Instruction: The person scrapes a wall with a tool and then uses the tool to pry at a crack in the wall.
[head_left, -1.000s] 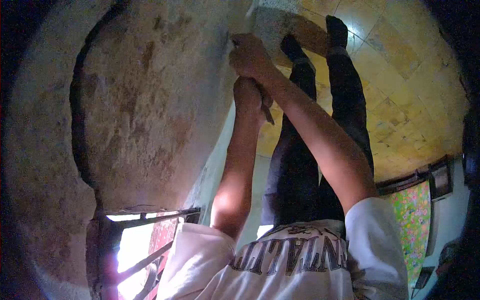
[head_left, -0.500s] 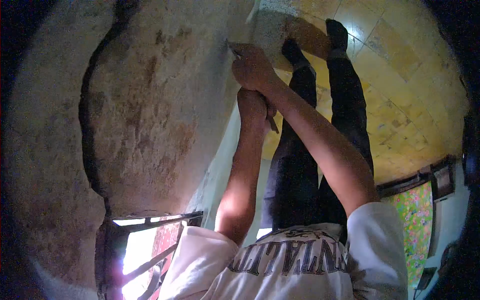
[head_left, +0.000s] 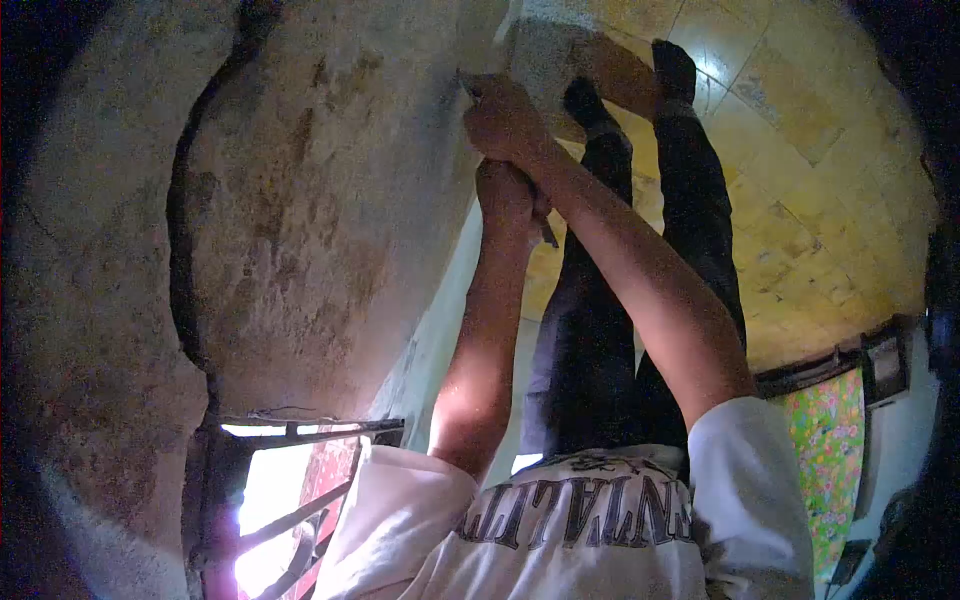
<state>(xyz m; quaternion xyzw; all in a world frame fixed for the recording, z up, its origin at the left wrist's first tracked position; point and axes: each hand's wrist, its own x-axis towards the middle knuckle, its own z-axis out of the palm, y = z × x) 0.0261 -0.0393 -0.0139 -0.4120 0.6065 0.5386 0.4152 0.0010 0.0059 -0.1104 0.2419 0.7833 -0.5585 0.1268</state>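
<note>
Close to the stained wall (head_left: 300, 200), my right hand (head_left: 502, 118) is closed on a small thin piece with a pointed grey tip (head_left: 468, 88). That tip is at or very near the wall surface; contact cannot be made out. Just below, my left hand (head_left: 506, 190) is closed, touching the underside of my right hand and wrist. A narrow dark flat strip (head_left: 549, 236) sticks out from my left hand on the side toward my legs. Whether the tip and the strip belong to one tool is hidden by my fingers.
A long dark crack (head_left: 178, 220) runs along the wall at left. A window with bars (head_left: 290, 510) is at lower left. My legs (head_left: 695, 190) stand on a yellowish tiled floor (head_left: 800, 200). A flowered green curtain (head_left: 825, 440) hangs at right.
Both hands have moved slightly up the picture, away from my body, and the strip has gone with them. The wall and window have shifted slightly in view. Both grips look the same.
</note>
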